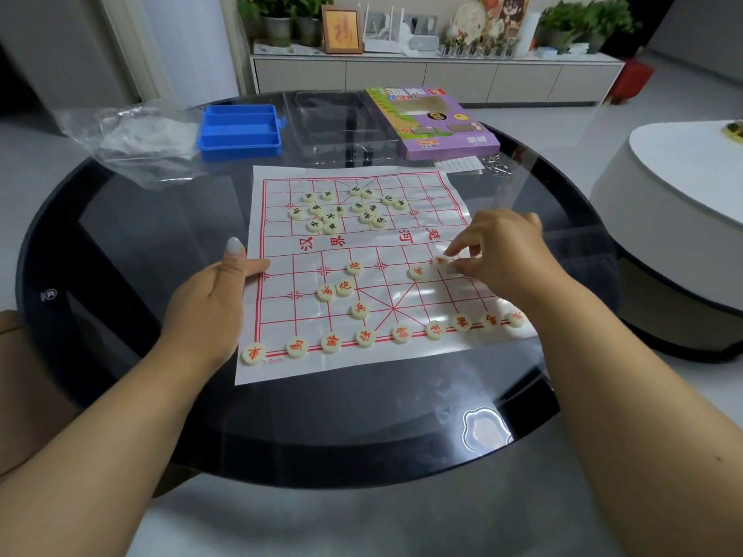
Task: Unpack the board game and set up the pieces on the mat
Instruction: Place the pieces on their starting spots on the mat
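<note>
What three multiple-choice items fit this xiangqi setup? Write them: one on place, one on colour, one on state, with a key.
1. Where is the blue tray?
A. On the mat
B. Beyond the mat's far left corner
C. On the purple game box

2. What colour are the characters on the pieces clustered on the mat's far half?
A. Black
B. Red
C. Blue

3. What is the right hand doing?
A. Resting flat
B. Lifting the box
C. Pinching a red-marked piece

Key: B, the tray sits past the mat; A, dark characters; C, fingertips close on the piece.
</note>
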